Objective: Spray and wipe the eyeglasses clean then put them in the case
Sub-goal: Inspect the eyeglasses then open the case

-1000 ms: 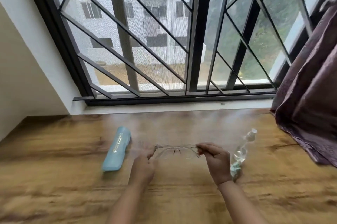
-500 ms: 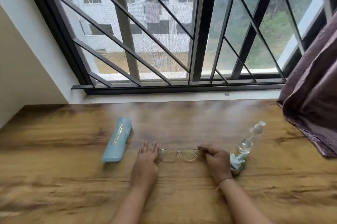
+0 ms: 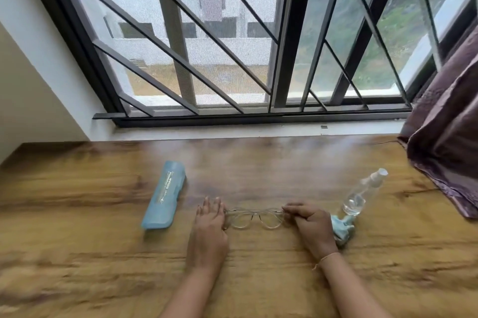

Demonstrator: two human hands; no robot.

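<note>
The glasses lie on the surface between the hands. The left hand is flat, its fingers straight and touching one end, while the right hand pinches the other hinge in curled fingers. To the left lies a closed blue case — its white print too blurred to read. To the right are a cloth and a bottle.

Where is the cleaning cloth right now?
In the head view, the crumpled light-blue cleaning cloth lies on the wooden table, just right of the right hand pinching the eyeglasses, at the base of the spray bottle.
</note>
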